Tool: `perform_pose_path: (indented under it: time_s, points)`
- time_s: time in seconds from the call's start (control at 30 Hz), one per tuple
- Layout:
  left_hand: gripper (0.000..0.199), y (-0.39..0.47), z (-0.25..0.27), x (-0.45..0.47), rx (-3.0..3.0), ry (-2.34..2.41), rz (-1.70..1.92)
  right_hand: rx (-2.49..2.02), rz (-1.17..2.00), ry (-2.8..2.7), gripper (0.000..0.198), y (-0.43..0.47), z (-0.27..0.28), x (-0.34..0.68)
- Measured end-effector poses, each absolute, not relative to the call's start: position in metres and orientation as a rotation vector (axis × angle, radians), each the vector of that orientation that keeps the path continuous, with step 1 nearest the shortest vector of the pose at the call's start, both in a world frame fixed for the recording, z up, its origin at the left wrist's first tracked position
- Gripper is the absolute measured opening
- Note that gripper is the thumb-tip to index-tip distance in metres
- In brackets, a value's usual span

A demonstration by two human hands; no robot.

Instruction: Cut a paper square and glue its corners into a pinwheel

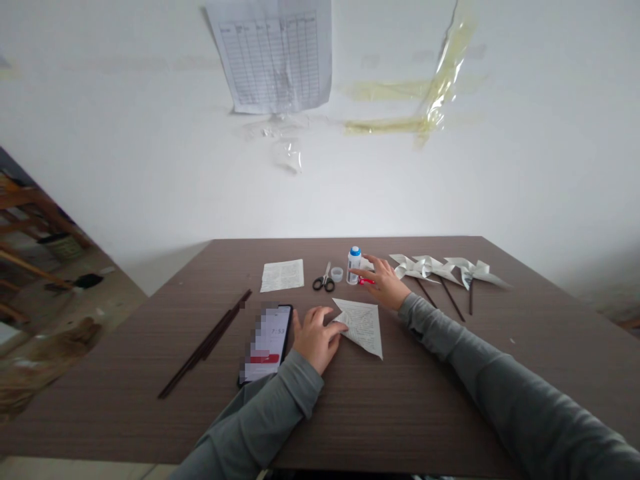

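Note:
My left hand [317, 335] lies palm down with its fingers apart. One fingertip rests on the left corner of a printed paper piece [364, 327], which has slit or folded corners. My right hand [385, 281] reaches forward with its fingers stretched out, beside a white glue bottle [353, 268] with a blue cap. I cannot tell whether a fingertip touches the bottle. Under that hand a small red object [367, 281] partly shows. Black-handled scissors [324, 283] and a small clear round cap [337, 274] stand left of the bottle.
A phone [267, 343] lies left of my left hand, with dark sticks [207, 342] beyond it. Another printed sheet [283, 275] lies farther back. Several paper pinwheels [440, 268] on dark sticks lie at the right. A wall [350, 200] bounds the table's [400, 413] far edge.

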State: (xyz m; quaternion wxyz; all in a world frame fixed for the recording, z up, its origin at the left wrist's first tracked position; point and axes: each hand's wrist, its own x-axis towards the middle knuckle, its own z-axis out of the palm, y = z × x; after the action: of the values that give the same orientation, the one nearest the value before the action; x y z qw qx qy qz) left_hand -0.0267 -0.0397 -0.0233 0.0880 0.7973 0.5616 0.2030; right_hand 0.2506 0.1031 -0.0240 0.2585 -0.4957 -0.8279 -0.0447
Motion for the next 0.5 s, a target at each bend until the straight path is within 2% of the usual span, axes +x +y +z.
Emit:
perform_pose_path:
  time_s: [0.27, 0.5]
  points:
    - [0.047, -0.040, -0.024, -0.017, 2.337, 1.765, 0.601, -1.340, -0.080, -2.299, 0.079, 0.124, -0.018, 0.234]
    - [0.047, -0.042, -0.015, -0.026, 2.352, 1.664, 0.579, -1.285, -0.100, -2.185, 0.084, 0.129, -0.018, 0.235]
